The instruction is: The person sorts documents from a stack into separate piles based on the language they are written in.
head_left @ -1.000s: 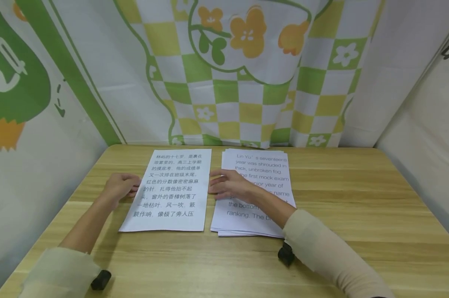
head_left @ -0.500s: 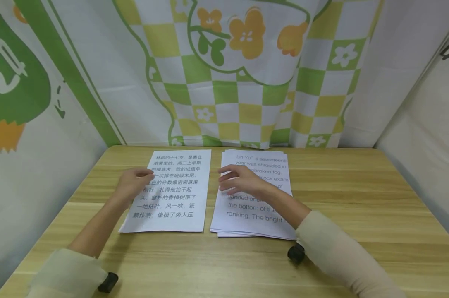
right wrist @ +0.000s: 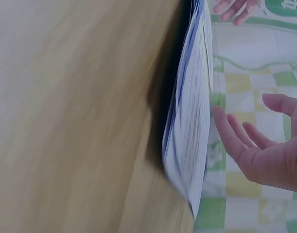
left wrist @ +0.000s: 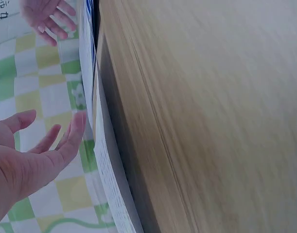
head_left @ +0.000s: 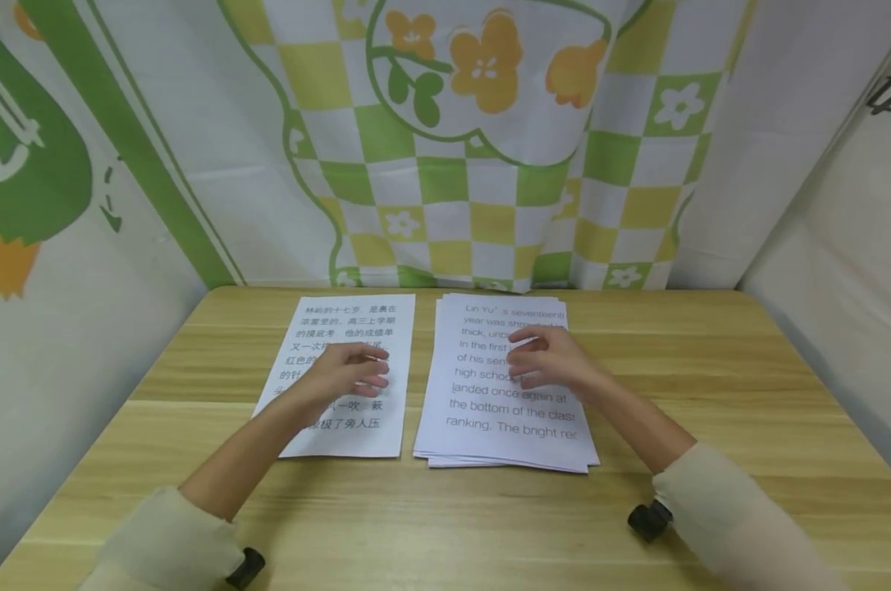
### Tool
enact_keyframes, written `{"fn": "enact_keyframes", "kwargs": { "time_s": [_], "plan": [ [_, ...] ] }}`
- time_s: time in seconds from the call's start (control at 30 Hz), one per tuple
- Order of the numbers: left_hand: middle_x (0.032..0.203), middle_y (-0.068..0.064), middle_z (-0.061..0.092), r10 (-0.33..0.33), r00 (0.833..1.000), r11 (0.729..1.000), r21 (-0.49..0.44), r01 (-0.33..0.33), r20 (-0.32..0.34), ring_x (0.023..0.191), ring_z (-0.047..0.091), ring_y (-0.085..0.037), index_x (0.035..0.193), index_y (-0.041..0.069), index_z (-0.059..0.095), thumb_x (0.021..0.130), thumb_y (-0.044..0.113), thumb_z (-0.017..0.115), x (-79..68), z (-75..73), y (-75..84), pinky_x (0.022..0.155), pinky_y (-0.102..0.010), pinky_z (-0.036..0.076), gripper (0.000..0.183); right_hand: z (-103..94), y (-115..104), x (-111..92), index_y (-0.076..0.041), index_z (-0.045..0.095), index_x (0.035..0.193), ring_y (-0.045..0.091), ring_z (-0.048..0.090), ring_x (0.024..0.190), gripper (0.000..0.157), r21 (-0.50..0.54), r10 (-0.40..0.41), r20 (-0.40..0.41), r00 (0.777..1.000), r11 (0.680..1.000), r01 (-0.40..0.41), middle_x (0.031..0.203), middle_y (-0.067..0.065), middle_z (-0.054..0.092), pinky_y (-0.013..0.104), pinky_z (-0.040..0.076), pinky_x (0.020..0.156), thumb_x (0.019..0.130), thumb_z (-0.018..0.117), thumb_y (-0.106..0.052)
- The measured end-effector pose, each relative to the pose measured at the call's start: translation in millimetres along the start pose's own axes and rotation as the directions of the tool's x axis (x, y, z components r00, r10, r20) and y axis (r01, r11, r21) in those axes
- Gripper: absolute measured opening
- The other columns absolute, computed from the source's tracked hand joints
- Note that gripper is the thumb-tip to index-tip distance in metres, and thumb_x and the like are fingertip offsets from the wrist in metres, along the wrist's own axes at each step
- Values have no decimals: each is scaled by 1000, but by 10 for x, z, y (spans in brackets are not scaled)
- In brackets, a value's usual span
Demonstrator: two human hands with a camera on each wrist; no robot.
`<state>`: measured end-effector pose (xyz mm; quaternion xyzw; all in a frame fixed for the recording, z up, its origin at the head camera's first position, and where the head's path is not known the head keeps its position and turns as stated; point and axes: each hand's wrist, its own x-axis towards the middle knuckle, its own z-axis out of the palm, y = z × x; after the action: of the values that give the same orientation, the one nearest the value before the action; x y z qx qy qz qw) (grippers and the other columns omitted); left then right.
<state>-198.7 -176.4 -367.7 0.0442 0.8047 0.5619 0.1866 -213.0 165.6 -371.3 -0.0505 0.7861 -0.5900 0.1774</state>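
Observation:
On the left of the wooden table lies a white sheet (head_left: 386, 324) printed with Chinese text. Beside it, a narrow strip of table apart, is a stack of paper (head_left: 490, 427) whose top sheet carries English text and whose edges are slightly uneven. My left hand (head_left: 342, 373) hovers over the Chinese sheet, fingers loosely bent with nothing between them. Over the right part of the English stack is my right hand (head_left: 552, 357), also holding nothing. In the right wrist view, the stack (right wrist: 189, 107) shows its layered edges, and my right hand (right wrist: 272, 150) stands clear of it with spread, relaxed fingers.
The wooden table (head_left: 445, 525) extends in front of the papers and to both sides. A checked green and yellow curtain (head_left: 453, 180) hangs behind its far edge. White printed cloth walls (head_left: 844, 246) stand left and right. Black wrist cameras (head_left: 648, 521) hang under both sleeves.
My left hand has moved right, from the Chinese sheet's left edge to over its middle. My right hand has gone from the stack's left edge to its right part. Both papers stay put.

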Motion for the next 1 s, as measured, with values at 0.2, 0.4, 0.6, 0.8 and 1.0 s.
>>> {"fn": "enact_keyframes", "kwargs": {
  "time_s": [0.2,0.4,0.6,0.8,1.0],
  "plan": [
    [129,-28,64,-64,996,996,-60,67,55,104,74,-32,142,-10,50,104,10,57,43,148,43,90,-37,63,44,-216,81,-105,12,44,146,41,71,107,54,-41,-3,-59,998,999,1,132,33,59,46,63,90,101,63,-11],
    [126,-28,64,-108,986,986,-111,122,127,101,74,-33,143,-10,48,104,11,56,55,199,54,86,-39,64,45,-397,141,-188,11,43,147,36,73,104,55,-94,8,-116,993,995,-19,132,33,59,42,64,86,101,64,-12],
    [126,-29,63,-106,977,985,-112,128,184,102,74,-34,145,-11,44,106,15,53,49,233,68,86,-41,64,48,-562,201,-285,9,39,151,36,73,102,58,-106,54,-169,984,992,-73,131,33,58,42,64,84,102,62,-12],
    [126,-31,63,-134,968,978,-127,163,211,98,75,-33,147,-11,41,106,17,55,47,257,51,83,-41,65,52,-648,274,-388,12,36,150,30,76,84,62,-178,57,-181,982,980,-90,112,24,61,40,66,71,101,64,-13],
    [125,-30,63,-141,963,974,-143,177,231,97,75,-35,146,-10,40,105,18,56,64,271,25,82,-42,65,52,-661,328,-436,16,34,149,27,75,74,61,-127,77,-111,991,988,-91,112,28,60,40,66,63,101,62,-11]
  ]
}}
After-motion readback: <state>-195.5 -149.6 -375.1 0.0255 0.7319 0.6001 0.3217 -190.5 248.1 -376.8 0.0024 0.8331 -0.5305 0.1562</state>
